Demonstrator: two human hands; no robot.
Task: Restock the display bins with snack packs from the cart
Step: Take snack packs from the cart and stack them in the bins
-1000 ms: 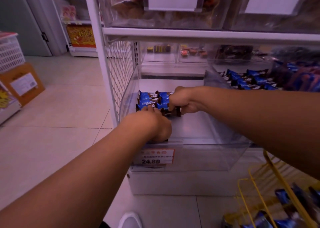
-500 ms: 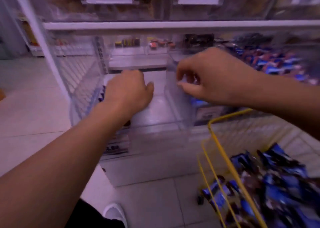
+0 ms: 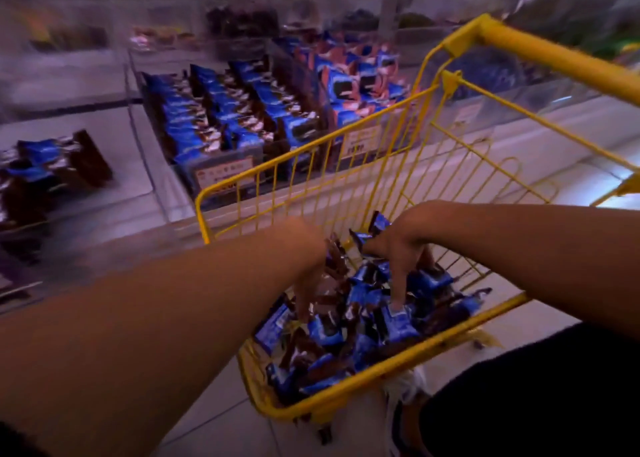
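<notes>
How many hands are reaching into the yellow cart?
2. The left hand is in the cart's pile of snack packs on the left; the right hand on the right, fingers down among them.

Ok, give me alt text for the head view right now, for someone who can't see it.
Both hands reach down into a yellow wire cart full of blue snack packs: the left hand and the right hand have their fingers among the packs. Beyond the cart, a clear display bin holds rows of the same blue packs. The picture is blurred.
</notes>
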